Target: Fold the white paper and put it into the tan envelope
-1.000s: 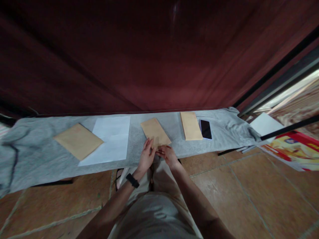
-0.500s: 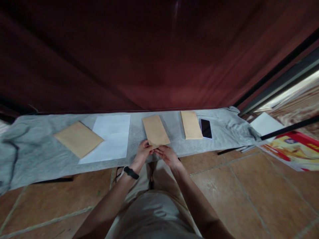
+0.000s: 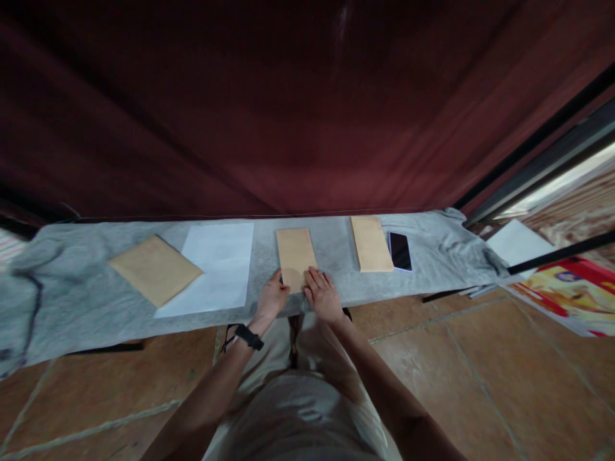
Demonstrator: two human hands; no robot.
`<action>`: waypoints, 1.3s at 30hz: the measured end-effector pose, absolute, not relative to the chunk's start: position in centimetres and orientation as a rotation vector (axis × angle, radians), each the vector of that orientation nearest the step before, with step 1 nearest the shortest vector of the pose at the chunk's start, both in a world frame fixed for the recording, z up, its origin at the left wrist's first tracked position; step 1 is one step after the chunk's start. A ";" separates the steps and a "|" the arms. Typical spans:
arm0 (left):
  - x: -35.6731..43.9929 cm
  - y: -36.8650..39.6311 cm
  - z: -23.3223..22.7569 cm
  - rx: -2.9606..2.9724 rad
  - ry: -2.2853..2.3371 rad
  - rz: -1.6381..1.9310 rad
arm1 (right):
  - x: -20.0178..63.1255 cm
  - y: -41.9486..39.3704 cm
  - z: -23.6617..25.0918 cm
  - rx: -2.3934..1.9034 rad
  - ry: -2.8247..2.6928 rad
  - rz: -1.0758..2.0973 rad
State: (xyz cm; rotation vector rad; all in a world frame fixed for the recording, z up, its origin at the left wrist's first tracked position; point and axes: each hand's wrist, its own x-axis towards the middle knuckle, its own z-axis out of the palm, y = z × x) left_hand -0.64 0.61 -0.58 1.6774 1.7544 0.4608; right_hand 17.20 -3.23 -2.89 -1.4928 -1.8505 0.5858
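A tan paper envelope (image 3: pixel 295 253) lies in front of me on the grey cloth, its long sides pointing away from me. My left hand (image 3: pixel 272 297) grips its lower left edge, thumb and curled fingers at the side. Over its lower right corner, my right hand (image 3: pixel 321 293) rests flat with the fingers stretched out, covering that corner. To the left, another tan envelope (image 3: pixel 156 269) overlaps a white paper sheet (image 3: pixel 223 269). A thicker-looking tan envelope (image 3: pixel 371 244) lies to the right, beside a dark-screened phone (image 3: pixel 400 250).
The grey cloth (image 3: pixel 331 243) covers a long narrow table against a dark red curtain (image 3: pixel 298 115). At the right stand dark metal bars (image 3: pixel 562 251) and a red and yellow printed box (image 3: pixel 571 294). Brown floor tiles (image 3: pixel 432 371) lie below.
The envelope has straightened and lies flat near the table edge. My right hand has moved from its near edge to flat on its lower right corner; my left shifted slightly down.
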 end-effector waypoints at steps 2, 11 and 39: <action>-0.8 0.8 -0.6 1.768 1.817 0.485 | 17.1 -3.3 -3.6 -1.530 -1.908 0.534; 1.6 11.5 -0.9 2.471 1.367 0.634 | 17.2 -3.3 -4.2 -1.523 -1.966 0.460; 1.3 9.0 -4.7 2.676 0.888 0.290 | 17.2 -3.4 -5.2 -1.512 -1.836 0.392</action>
